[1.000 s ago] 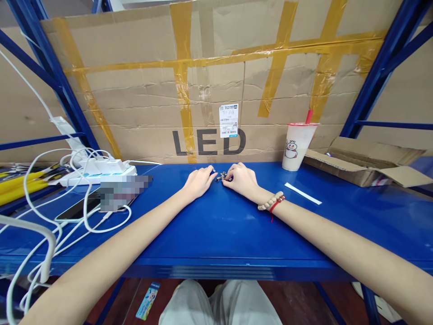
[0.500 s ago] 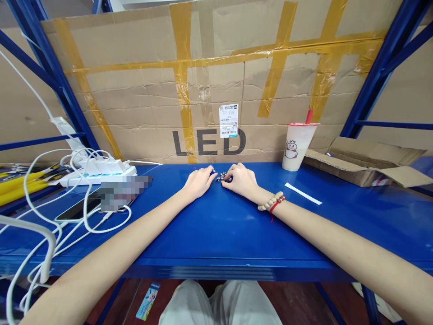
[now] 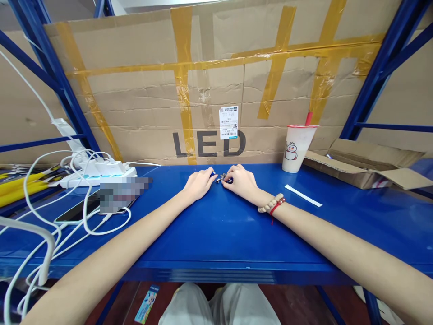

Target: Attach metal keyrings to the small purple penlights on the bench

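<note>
My left hand (image 3: 198,184) and right hand (image 3: 242,181) lay knuckles up on the blue shelf (image 3: 216,239), near its back edge, with a small heap of metal bits (image 3: 223,178) between them. Both sets of fingers were curled, and the tips met the heap from either side. The bits were too small for me to tell whether either hand pinched one or only touched them. A bead bracelet (image 3: 270,203) sat on my right wrist. A cardboard sheet (image 3: 209,81) printed LED stood just behind the heap. To the right were a cup (image 3: 297,149) with a red straw, a white paper strip (image 3: 302,195) and an open box (image 3: 368,167). To the left lay a power strip (image 3: 98,174), white cables (image 3: 43,212) and a phone (image 3: 76,211).
</note>
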A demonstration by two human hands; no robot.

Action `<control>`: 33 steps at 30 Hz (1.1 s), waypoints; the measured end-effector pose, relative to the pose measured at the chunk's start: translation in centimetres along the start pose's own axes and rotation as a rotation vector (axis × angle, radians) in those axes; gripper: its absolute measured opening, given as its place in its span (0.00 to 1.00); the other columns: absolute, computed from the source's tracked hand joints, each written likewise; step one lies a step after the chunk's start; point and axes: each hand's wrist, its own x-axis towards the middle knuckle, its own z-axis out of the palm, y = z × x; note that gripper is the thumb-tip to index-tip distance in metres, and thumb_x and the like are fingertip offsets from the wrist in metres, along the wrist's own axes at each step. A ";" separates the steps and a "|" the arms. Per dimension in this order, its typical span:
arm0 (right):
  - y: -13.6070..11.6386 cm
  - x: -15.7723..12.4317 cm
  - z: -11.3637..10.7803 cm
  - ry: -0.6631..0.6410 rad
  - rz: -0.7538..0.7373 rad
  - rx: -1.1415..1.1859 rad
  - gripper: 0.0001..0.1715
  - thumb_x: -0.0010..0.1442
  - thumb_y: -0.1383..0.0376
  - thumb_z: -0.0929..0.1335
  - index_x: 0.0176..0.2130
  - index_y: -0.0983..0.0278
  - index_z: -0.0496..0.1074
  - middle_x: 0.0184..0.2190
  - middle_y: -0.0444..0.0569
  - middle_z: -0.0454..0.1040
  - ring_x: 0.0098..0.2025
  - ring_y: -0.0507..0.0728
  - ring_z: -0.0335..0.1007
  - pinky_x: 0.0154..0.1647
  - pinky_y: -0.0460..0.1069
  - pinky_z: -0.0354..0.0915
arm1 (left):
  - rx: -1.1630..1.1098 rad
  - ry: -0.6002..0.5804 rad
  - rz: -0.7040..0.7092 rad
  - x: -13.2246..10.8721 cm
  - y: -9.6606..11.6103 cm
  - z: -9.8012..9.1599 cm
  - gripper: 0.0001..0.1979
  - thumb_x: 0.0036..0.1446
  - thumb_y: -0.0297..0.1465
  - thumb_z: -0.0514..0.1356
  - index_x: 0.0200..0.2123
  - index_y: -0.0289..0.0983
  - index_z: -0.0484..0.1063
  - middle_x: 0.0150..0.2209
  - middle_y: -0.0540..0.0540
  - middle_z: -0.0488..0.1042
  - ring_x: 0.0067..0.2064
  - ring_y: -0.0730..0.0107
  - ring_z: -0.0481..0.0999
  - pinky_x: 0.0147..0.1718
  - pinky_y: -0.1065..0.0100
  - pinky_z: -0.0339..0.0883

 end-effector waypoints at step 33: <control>-0.4 0.0 -0.6 0.307 -0.133 0.168 0.15 0.61 0.59 0.60 0.36 0.62 0.73 0.38 0.49 0.67 0.42 0.53 0.63 0.40 0.46 0.61 | -0.093 -0.031 0.019 -0.1 0.0 -0.1 0.15 0.63 0.38 0.40 0.42 0.37 0.60 0.36 0.44 0.73 0.39 0.62 0.74 0.36 0.66 0.64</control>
